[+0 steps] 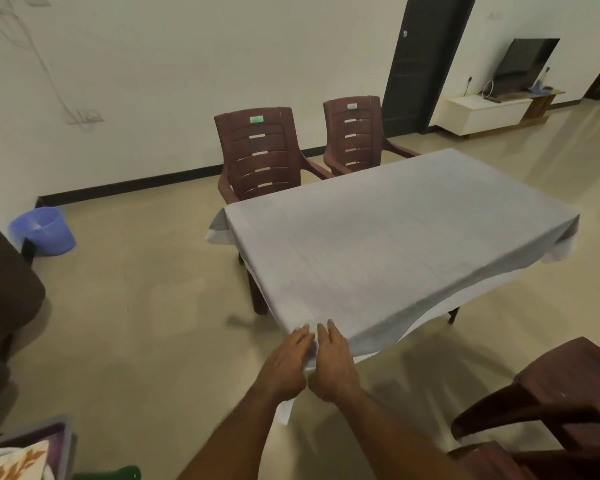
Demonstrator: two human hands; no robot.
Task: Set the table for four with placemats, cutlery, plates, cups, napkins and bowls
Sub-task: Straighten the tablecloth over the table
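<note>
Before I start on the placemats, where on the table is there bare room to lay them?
The whole top of the grey tablecloth shows bare, from the side by the two brown plastic chairs to the opposite long edge. Only the near corner is taken: the left hand and right hand lie on the cloth there.

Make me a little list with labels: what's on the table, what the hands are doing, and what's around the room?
table: covered by a grey tablecloth, nothing else on it
left hand: fingers straight, resting on the near corner of the cloth
right hand: fingers straight, resting on the same corner
chairs: two brown chairs at the far side, another at the near right
floor: blue bucket by the wall
far right: TV
</note>
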